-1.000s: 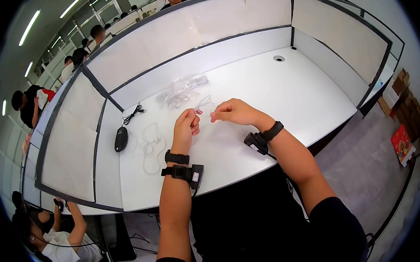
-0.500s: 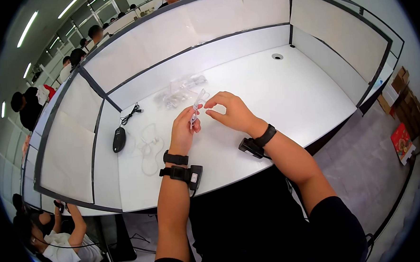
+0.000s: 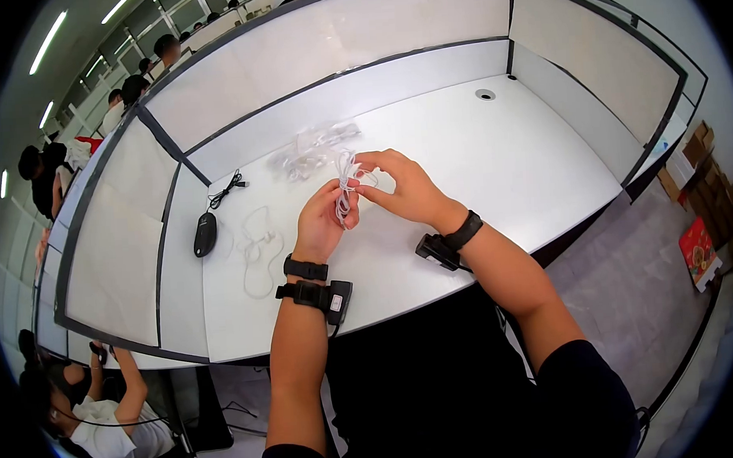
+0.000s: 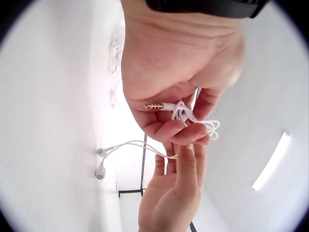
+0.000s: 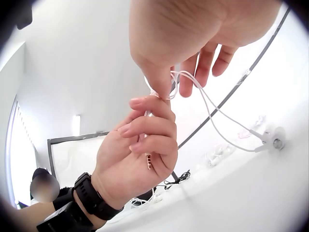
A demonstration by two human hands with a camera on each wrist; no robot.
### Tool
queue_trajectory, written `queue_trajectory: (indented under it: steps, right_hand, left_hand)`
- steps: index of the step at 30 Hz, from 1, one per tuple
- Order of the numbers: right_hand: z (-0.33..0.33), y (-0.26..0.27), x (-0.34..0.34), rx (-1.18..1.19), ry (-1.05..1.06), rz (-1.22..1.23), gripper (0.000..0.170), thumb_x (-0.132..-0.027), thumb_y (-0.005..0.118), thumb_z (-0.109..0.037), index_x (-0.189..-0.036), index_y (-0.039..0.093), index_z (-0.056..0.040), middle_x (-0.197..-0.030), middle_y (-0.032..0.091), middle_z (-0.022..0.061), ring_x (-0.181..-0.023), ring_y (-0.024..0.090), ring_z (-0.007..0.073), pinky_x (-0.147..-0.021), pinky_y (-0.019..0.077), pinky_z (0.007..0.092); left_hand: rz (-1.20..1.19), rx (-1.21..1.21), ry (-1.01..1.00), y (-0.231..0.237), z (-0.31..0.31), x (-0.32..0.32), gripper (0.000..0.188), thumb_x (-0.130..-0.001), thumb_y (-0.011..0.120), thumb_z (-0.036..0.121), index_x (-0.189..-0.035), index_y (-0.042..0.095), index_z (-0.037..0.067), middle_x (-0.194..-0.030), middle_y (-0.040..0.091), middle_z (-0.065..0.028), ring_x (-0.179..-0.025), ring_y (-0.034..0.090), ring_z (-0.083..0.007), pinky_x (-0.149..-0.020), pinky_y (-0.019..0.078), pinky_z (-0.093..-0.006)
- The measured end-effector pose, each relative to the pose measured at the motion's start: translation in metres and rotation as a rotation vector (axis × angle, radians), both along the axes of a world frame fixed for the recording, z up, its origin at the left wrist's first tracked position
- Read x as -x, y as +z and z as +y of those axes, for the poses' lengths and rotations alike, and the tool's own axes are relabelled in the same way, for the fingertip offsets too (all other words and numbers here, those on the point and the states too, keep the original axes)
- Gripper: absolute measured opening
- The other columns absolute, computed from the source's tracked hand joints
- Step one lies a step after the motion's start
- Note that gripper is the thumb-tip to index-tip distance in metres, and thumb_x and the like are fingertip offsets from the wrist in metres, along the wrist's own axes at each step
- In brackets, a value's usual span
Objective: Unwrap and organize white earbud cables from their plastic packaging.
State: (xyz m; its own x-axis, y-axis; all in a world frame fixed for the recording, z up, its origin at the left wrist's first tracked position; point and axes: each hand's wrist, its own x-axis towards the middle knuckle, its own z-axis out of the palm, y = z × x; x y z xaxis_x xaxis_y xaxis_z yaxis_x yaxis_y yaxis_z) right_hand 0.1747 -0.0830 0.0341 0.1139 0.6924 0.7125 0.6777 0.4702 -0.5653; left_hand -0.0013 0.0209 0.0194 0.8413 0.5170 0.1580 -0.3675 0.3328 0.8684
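White wired earphones [image 3: 345,199], their cord gathered into a looped bundle, are held up over the desk. My left hand [image 3: 320,225] grips the bundle in curled fingers; the gold-tipped plug [image 4: 155,106] sticks out beside its palm. At the upper end of the bundle, my right hand [image 3: 412,193] pinches the cord between thumb and forefinger, its other fingers spread. Two earbuds [image 5: 276,140] dangle on a loose length of cord below the right hand. Part of the bundle is hidden behind the left fingers.
Another white cord [image 3: 260,255] lies on the desk at left, near a black mouse [image 3: 205,235] with its coiled cable. Clear plastic bags [image 3: 317,153] lie farther back. Low partitions [image 3: 332,44] surround the white desk [image 3: 496,168]. Other people sit beyond them.
The earphone bundle has come up into view in my left hand. My right hand has moved left and up, opened its fingers, then closed thumb and forefinger on the cord.
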Motion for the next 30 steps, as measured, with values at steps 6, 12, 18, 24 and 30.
queue_trajectory:
  steps: [6, 12, 18, 24, 30]
  right_hand:
    - [0.0, 0.003, -0.001, 0.043, 0.027, -0.01, 0.015, -0.086, 0.073, -0.017, -0.1, 0.072, -0.0118, -0.101, 0.067, 0.0053, -0.099, 0.059, 0.0246, -0.089, 0.0483, 0.0356]
    - [0.002, -0.003, -0.002, 0.048, 0.031, -0.018, 0.016, -0.081, 0.076, -0.011, -0.096, 0.071, -0.0122, -0.115, 0.057, 0.0086, -0.112, 0.055, 0.027, -0.095, 0.0473, 0.0369]
    - [0.003, -0.002, -0.003, 0.073, 0.106, 0.056, 0.009, -0.084, 0.07, -0.009, -0.093, 0.068, -0.0075, -0.098, 0.065, 0.0089, -0.097, 0.063, 0.0251, -0.087, 0.0506, 0.035]
    - [0.003, -0.003, -0.002, 0.097, 0.067, 0.067, 0.007, -0.083, 0.069, -0.009, -0.088, 0.066, -0.006, -0.087, 0.067, 0.0095, -0.085, 0.064, 0.0248, -0.078, 0.0516, 0.0349]
    - [0.008, -0.01, -0.006, 0.091, 0.004, -0.01, 0.008, -0.082, 0.069, -0.01, -0.089, 0.067, -0.0068, -0.092, 0.067, 0.0091, -0.09, 0.063, 0.0252, -0.081, 0.0507, 0.0344]
  left_hand:
    - [-0.011, -0.024, 0.047, 0.002, -0.002, -0.001, 0.03, -0.099, 0.043, 0.018, -0.116, 0.059, 0.0, -0.08, 0.057, -0.0036, -0.061, 0.049, -0.0127, -0.058, 0.0384, -0.0266]
    - [0.037, -0.086, 0.06, 0.0, 0.001, -0.001, 0.03, -0.099, 0.042, 0.019, -0.118, 0.057, 0.001, -0.081, 0.057, -0.0032, -0.061, 0.049, -0.0128, -0.057, 0.0382, -0.0265]
    - [0.115, -0.154, 0.126, 0.004, -0.004, -0.002, 0.03, -0.102, 0.043, 0.02, -0.117, 0.059, 0.001, -0.081, 0.058, -0.0028, -0.059, 0.049, -0.0099, -0.055, 0.0376, -0.0239]
    - [0.22, -0.263, 0.211, 0.0, -0.002, -0.004, 0.031, -0.104, 0.046, 0.023, -0.118, 0.062, 0.0, -0.085, 0.059, -0.0014, -0.06, 0.048, -0.007, -0.054, 0.0357, -0.0208]
    - [0.26, -0.296, 0.205, -0.004, -0.001, -0.005, 0.03, -0.103, 0.051, 0.024, -0.119, 0.063, 0.0, -0.091, 0.062, -0.0009, -0.061, 0.046, -0.0063, -0.054, 0.0356, -0.0204]
